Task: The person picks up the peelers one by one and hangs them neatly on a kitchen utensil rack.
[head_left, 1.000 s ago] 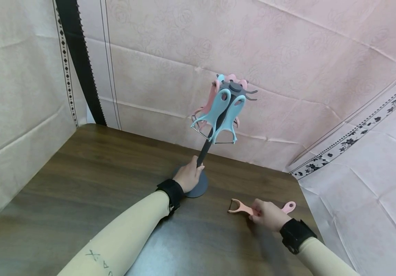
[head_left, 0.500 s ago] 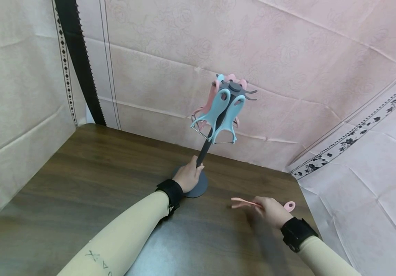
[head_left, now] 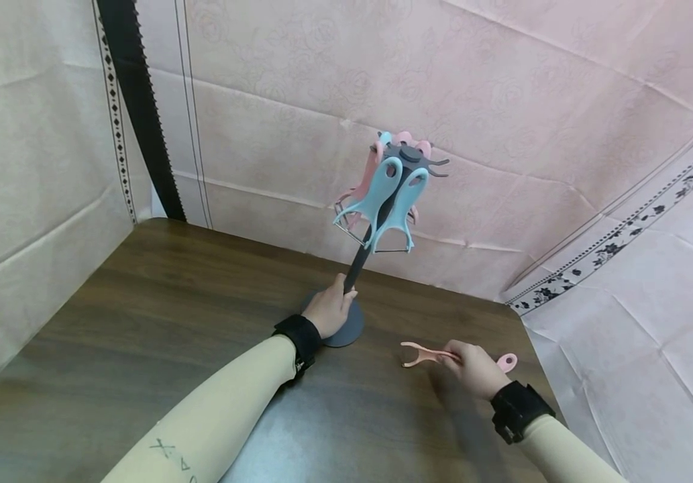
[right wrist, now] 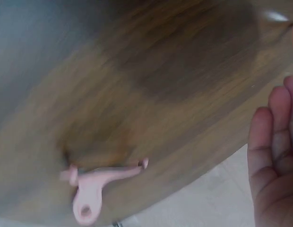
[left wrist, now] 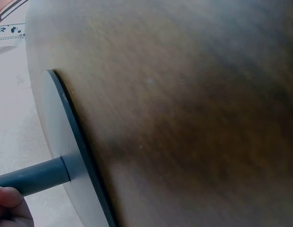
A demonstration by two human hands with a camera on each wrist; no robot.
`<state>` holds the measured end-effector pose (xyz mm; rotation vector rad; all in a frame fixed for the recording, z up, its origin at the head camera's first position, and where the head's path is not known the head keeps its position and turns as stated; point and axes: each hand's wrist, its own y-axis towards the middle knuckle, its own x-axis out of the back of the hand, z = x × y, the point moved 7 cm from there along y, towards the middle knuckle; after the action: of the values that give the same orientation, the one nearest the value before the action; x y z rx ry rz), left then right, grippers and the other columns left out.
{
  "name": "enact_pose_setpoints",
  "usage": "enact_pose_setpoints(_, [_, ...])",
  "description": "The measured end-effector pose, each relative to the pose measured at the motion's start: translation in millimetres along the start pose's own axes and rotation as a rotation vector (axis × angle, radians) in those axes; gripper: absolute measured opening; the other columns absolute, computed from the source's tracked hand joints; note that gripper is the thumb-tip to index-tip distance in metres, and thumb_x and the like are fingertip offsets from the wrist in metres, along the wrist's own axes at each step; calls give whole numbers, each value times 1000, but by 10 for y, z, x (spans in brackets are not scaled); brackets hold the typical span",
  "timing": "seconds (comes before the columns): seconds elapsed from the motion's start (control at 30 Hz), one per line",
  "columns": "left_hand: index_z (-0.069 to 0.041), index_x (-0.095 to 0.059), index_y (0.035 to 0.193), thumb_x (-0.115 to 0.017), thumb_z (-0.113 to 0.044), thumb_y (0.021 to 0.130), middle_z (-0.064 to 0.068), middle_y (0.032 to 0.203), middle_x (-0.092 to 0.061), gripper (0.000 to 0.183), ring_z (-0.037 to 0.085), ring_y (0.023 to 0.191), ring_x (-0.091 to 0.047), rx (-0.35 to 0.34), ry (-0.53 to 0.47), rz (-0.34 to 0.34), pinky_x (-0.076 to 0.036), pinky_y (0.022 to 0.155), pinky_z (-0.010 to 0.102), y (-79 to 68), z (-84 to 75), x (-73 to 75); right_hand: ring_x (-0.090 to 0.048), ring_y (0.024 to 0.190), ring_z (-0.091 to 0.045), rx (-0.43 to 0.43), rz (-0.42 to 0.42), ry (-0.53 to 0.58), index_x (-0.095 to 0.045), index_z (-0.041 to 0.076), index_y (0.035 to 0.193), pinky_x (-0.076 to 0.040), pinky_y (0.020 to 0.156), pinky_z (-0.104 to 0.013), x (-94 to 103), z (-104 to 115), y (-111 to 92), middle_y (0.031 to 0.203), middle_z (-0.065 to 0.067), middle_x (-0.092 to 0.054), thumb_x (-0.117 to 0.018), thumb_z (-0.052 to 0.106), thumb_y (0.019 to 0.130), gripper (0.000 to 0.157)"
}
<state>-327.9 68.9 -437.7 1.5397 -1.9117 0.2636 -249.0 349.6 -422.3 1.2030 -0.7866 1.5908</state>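
Observation:
My left hand (head_left: 328, 307) grips the dark grey pole (head_left: 357, 268) of an upright stand low down, just above its round base (head_left: 351, 329). In the left wrist view, fingertips (left wrist: 12, 198) curl at the pole near the flat base (left wrist: 66, 137). Blue peelers (head_left: 378, 198) and pink peelers (head_left: 367, 176) hang from hooks around the stand's top. Over the table's right side, my right hand (head_left: 473, 369) pinches a pink Y-shaped peeler (head_left: 427, 354) by its handle, forked head pointing left. Another pink peeler (right wrist: 90, 191) lies on the table, partly behind that hand in the head view.
Bare hooks (head_left: 439, 168) stick out on the right of the stand's top. The brown wooden table (head_left: 171, 302) has cloth backdrops (head_left: 274, 154) behind it and at both sides. Its right edge lies close to my right hand.
My right hand has turned the held peeler about its handle, so its forked head went from facing up to edge-on and then partly round. The left hand and the stand stay put.

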Motion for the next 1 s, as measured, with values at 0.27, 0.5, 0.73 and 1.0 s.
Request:
enact_pose_setpoints(0.27, [-9, -43, 116, -36, -32, 104, 7, 102, -65, 27, 16, 74, -57, -1, -3, 6, -49, 63, 33, 6, 15, -21, -50, 63, -10, -37, -54, 322, -68, 6, 91, -41, 55, -22, 84, 55, 41, 72, -7, -60, -66, 15, 90, 9])
enact_pose_setpoints(0.5, [-9, -44, 116, -36, -31, 104, 9, 110, -66, 26, 16, 80, -60, 8, 3, -7, -53, 67, 36, -2, -11, -5, -59, 83, -19, -144, -37, 697, -61, -3, 107, -53, 68, -29, 90, 78, 123, 93, -10, -63, -61, 22, 94, 29])
enact_pose_setpoints(0.73, [-8, -44, 115, -37, -31, 104, 8, 108, -66, 26, 16, 81, -60, 5, -4, -9, -53, 68, 37, -2, -30, -23, -63, 87, -12, -250, -77, 930, -56, 6, 107, -51, 68, -24, 115, 78, 207, 89, 11, -67, -57, 24, 96, 21])
enact_pose_setpoints(1.0, [-8, -44, 115, -38, -28, 104, 8, 106, -67, 24, 18, 82, -62, -2, 7, -20, -53, 67, 37, -17, -32, -4, -50, 62, -10, -296, -192, 846, -62, 6, 99, -42, 53, -21, 178, 73, 404, 69, 12, -56, -63, 34, 91, 28])
